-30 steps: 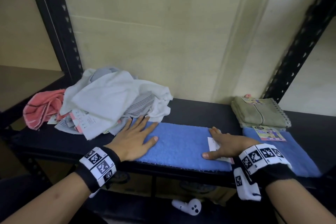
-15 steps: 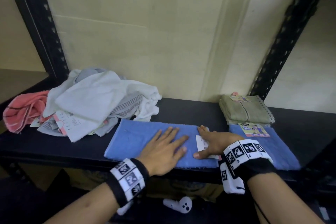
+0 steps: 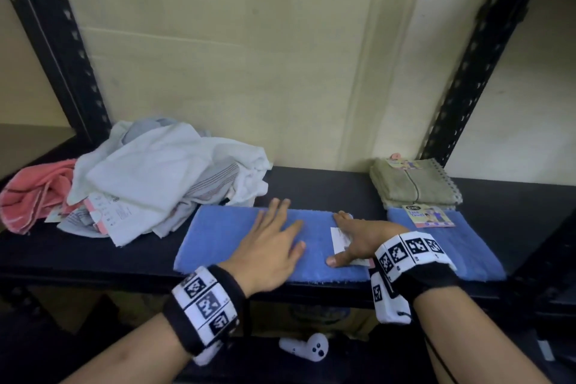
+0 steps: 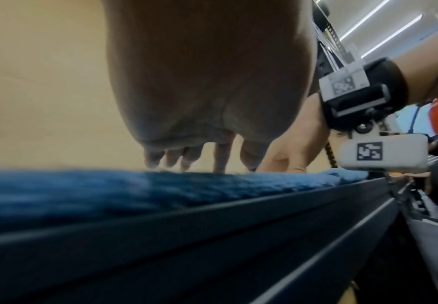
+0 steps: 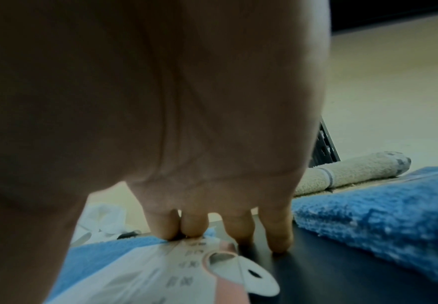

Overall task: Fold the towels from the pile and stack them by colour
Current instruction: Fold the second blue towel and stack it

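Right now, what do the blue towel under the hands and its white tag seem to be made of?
The blue towel looks like terry cotton: a fuzzy, looped, matte pile. Its white tag seems to be thin printed card or paper, flat, with a punched hole.

L grip now mid blue towel, nearer R.

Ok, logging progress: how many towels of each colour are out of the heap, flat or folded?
Blue: 2, the flat blue towel under left hand and right hand, and the folded blue towel.
Olive: 1, the olive bundle; layers unclear.
Total: 3.
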